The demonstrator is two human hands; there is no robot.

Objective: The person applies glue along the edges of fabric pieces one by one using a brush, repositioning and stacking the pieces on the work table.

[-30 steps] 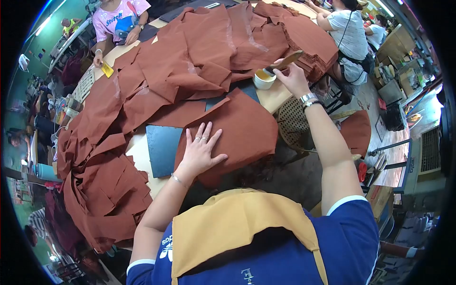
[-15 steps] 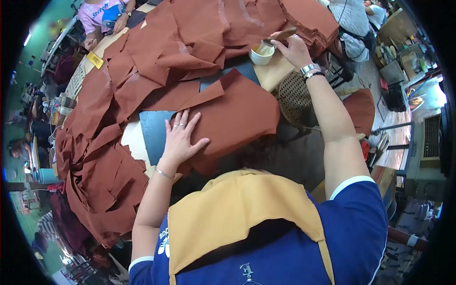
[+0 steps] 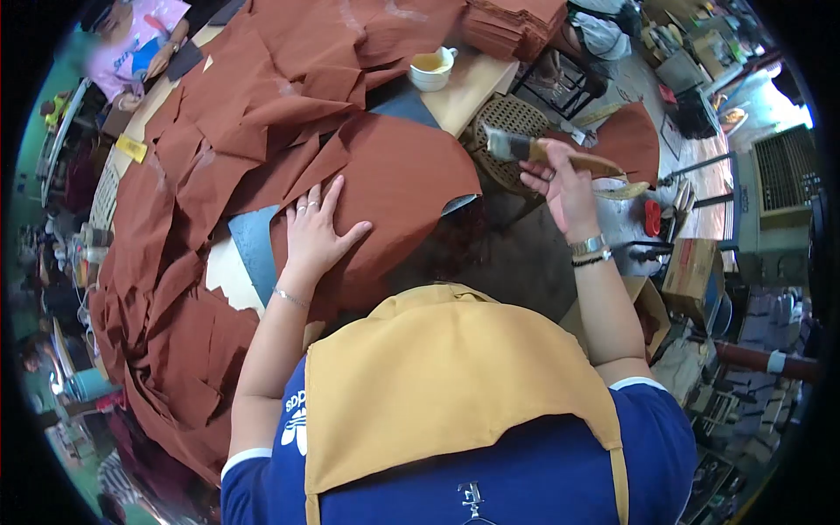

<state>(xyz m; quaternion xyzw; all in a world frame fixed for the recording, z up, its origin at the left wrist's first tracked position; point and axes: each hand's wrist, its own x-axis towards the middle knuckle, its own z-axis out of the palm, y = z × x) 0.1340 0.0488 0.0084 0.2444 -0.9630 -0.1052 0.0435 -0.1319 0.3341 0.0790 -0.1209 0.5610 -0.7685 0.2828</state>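
Note:
My left hand (image 3: 318, 234) lies flat with fingers spread on a reddish-brown fabric piece (image 3: 402, 175), near its left side. Beneath that piece a blue-grey board (image 3: 254, 245) shows at the left. My right hand (image 3: 564, 188) grips the wooden handle of a wide brush (image 3: 516, 147), raised to the right of the fabric, its pale bristles pointing left. A white cup (image 3: 431, 70) with something yellowish inside stands on the table beyond the fabric, apart from the brush.
Heaped reddish-brown fabric (image 3: 262, 96) spreads over the table (image 3: 477, 87). A fabric stack (image 3: 512, 26) is at the back. Right of the table stands a woven chair (image 3: 503, 131). A person in a pink shirt (image 3: 136, 52) is across the table, near a yellow item (image 3: 131, 148).
My right hand has drawn the brush away from the cup, toward me and to the right. The near fabric's folded upper edge now lies flatter. The whole view has shifted.

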